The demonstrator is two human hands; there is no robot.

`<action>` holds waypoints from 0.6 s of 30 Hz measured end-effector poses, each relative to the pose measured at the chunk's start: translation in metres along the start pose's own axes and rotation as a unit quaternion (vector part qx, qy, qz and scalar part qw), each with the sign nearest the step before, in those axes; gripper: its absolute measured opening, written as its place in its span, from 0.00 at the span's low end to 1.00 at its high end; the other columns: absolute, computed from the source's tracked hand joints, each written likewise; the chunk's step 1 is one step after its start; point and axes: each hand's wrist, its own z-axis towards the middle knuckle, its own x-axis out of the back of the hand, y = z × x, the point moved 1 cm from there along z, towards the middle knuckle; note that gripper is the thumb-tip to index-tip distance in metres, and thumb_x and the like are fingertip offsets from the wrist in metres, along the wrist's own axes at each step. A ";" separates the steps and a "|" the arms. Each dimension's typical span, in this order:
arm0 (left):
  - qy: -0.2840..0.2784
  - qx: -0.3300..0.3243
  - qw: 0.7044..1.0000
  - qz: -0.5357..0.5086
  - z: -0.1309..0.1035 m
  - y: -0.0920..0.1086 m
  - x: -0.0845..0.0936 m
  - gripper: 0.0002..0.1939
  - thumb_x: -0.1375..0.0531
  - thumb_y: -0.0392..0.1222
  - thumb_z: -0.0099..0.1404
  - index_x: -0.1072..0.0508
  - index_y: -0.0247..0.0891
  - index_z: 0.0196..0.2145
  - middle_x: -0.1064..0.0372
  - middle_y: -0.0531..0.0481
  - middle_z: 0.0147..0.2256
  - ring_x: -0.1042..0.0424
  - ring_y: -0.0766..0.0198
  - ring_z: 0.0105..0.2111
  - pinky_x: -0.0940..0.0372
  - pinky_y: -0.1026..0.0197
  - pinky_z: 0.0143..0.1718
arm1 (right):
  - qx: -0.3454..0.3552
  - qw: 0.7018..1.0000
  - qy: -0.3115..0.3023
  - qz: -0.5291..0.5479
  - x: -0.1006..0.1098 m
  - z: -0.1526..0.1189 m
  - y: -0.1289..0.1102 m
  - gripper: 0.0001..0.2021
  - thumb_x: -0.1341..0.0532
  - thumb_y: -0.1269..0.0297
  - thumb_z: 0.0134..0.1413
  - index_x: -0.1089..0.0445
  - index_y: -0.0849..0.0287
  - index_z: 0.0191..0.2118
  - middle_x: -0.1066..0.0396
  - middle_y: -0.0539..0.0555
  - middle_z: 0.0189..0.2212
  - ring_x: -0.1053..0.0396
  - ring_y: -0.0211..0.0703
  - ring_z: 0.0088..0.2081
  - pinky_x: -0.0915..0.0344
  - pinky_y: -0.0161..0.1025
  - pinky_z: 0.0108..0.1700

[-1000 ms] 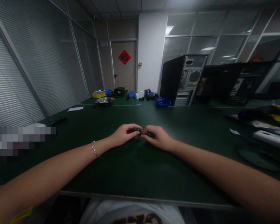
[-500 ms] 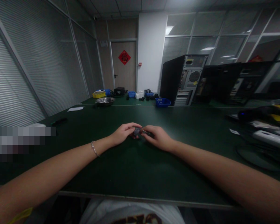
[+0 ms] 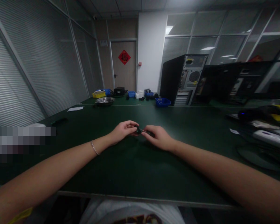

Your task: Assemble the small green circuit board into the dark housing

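Note:
Over the middle of the green table (image 3: 140,174), my left hand (image 3: 123,132) pinches a small dark part (image 3: 138,129) between thumb and fingers. What kind of part it is cannot be made out. My right hand (image 3: 160,137) is closed around what looks like a small screwdriver (image 3: 150,133), with a dark handle and a thin metal shaft. The shaft points left, its end at or very near the dark part. Whether the two touch is too small to tell. The palm hides much of the handle.
Along the back are a metal dish (image 3: 105,101), a yellow bin (image 3: 99,94), a blue bin (image 3: 162,102) and a computer tower (image 3: 183,81). White paper (image 3: 75,109) lies back left. Cables and a white device (image 3: 272,139) occupy the right side.
The part in my left hand has turned: its red and grey side showed before, and now only a dark side shows. My left fingers have shifted slightly; the right hand has barely moved.

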 end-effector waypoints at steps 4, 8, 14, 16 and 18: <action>0.017 -0.002 1.000 -0.012 0.000 0.002 0.000 0.16 0.35 0.38 0.58 0.31 0.30 0.42 0.26 0.44 0.37 0.24 0.60 0.37 0.31 0.52 0.45 | -0.009 1.000 -0.005 -0.027 -0.001 0.001 0.003 0.16 0.51 0.59 0.66 0.33 0.60 0.31 0.34 0.51 0.28 0.37 0.37 0.29 0.44 0.34 0.33; 0.018 -0.017 1.000 0.004 -0.001 0.003 -0.001 0.15 0.34 0.38 0.57 0.31 0.30 0.41 0.26 0.45 0.36 0.24 0.59 0.37 0.31 0.51 0.45 | -0.026 0.999 -0.003 -0.032 -0.003 0.001 0.007 0.16 0.51 0.60 0.66 0.33 0.61 0.31 0.35 0.51 0.27 0.38 0.37 0.28 0.45 0.34 0.32; 0.024 -0.011 1.000 -0.016 0.000 0.000 0.000 0.14 0.34 0.38 0.58 0.31 0.31 0.40 0.27 0.46 0.36 0.23 0.60 0.36 0.30 0.54 0.43 | -0.016 0.999 0.002 -0.029 -0.003 0.001 0.007 0.16 0.50 0.59 0.65 0.33 0.61 0.30 0.35 0.51 0.27 0.39 0.37 0.28 0.45 0.34 0.32; 0.026 -0.011 0.999 -0.034 0.001 0.000 0.000 0.15 0.35 0.39 0.58 0.31 0.32 0.42 0.27 0.46 0.36 0.23 0.61 0.35 0.29 0.55 0.42 | -0.014 1.000 -0.001 -0.026 -0.002 0.000 0.006 0.16 0.50 0.59 0.65 0.33 0.61 0.30 0.35 0.51 0.27 0.39 0.37 0.28 0.45 0.34 0.32; 0.025 -0.012 0.998 -0.048 0.001 -0.001 0.001 0.17 0.35 0.39 0.59 0.31 0.33 0.45 0.27 0.47 0.36 0.24 0.62 0.35 0.29 0.56 0.42 | -0.016 1.000 -0.006 -0.025 -0.002 0.000 0.004 0.16 0.50 0.59 0.65 0.33 0.61 0.30 0.35 0.51 0.27 0.38 0.37 0.28 0.45 0.34 0.32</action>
